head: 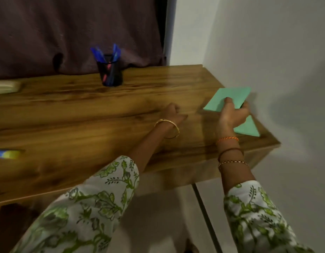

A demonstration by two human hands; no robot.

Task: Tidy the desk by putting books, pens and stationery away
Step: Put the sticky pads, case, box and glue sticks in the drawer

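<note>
Right hand (232,115) pinches green paper (231,97) at the wooden counter's (103,125) corner, left hand (173,114) loosely curled, holding nothing; stowing the paper likely comes next.

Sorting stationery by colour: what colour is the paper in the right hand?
Mint green paper, seen in the head view.
</note>
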